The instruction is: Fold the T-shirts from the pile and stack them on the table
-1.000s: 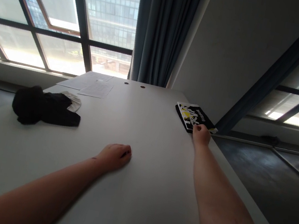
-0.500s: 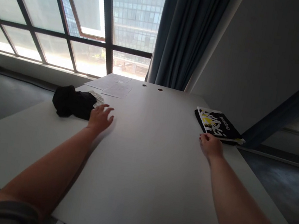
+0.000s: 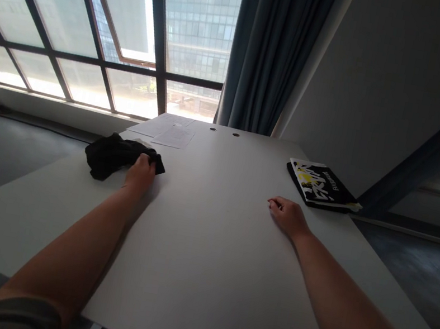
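A crumpled black cloth (image 3: 107, 156) lies on the left side of the white table (image 3: 204, 252), bunched up. My left hand (image 3: 141, 172) is closed on its right end, fingers pinching the fabric, and a corner sticks out past the fingertips. Part of the cloth is hidden behind that hand. Over on the right, my right hand (image 3: 288, 216) rests low at the tabletop with its fingers curled in and nothing visible in them. Just beyond it lies a flat black item (image 3: 327, 186) with white and yellow print, apart from the hand.
Sheets of paper (image 3: 174, 135) lie at the table's far left corner. Two round holes (image 3: 236, 135) pierce the far end of the tabletop. Behind stand a dark blue curtain (image 3: 269, 54) and large windows (image 3: 202, 25).
My left hand has gone from open beside the black cloth to gripping it, and the cloth's end is pulled rightward. My right hand has moved left, away from the flat printed item.
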Demonstrator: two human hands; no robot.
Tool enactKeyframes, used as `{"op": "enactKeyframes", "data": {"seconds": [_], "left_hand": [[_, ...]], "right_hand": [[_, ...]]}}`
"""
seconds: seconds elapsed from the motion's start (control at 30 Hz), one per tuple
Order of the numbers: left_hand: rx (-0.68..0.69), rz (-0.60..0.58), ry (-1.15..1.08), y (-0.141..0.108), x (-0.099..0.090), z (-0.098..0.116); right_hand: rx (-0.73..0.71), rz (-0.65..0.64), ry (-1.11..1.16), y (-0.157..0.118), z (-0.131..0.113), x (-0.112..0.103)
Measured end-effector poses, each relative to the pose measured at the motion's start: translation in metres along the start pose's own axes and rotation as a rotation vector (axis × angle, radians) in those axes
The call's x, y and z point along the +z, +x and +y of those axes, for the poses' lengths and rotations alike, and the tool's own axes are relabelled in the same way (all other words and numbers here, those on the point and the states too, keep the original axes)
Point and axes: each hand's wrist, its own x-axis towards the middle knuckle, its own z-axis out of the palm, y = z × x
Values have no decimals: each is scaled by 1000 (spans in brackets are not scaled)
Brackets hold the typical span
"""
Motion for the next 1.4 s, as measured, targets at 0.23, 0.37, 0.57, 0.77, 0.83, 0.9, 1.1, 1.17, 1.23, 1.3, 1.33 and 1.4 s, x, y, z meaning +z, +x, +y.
{"op": "enactKeyframes", "data": {"seconds": [0.23, 0.37, 0.57, 0.77, 0.83, 0.9, 1.1, 1.17, 1.23, 1.3, 1.33, 1.4], "left_hand": [[985, -519, -244, -91, 3, 80], [1240, -620, -294, -115, 0, 93], [1058, -512, -300, -91, 6, 74], [714, -567, -104, -74, 31, 61], [645, -509, 19, -68, 34, 57], [588, -426, 136, -60, 33, 50], [387, -363, 287, -29, 21, 16], [328, -346, 305, -22, 18, 11], [259, -311, 321, -20, 16, 12], [248, -240, 305, -23, 16, 19], [293, -202, 277, -27, 17, 24], [462, -176, 207, -38, 19, 35]], "right_hand": [[-207, 91, 90, -11, -52, 2], [-304, 6, 123, -13, -65, 8], [-337, -327, 17, -11, -50, 22], [-357, -371, -17, -21, -65, 15], [-372, -381, -1, -30, -78, 13], [-380, -409, 18, -42, -94, 11], [-467, -598, 102, -79, -144, -4], [-490, -663, 131, -84, -151, -10], [-491, -708, 166, -84, -151, -14], [-464, -727, 198, -80, -144, -17], [-442, -728, 207, -77, -139, -19], [-391, -717, 206, -71, -128, -22]]}}
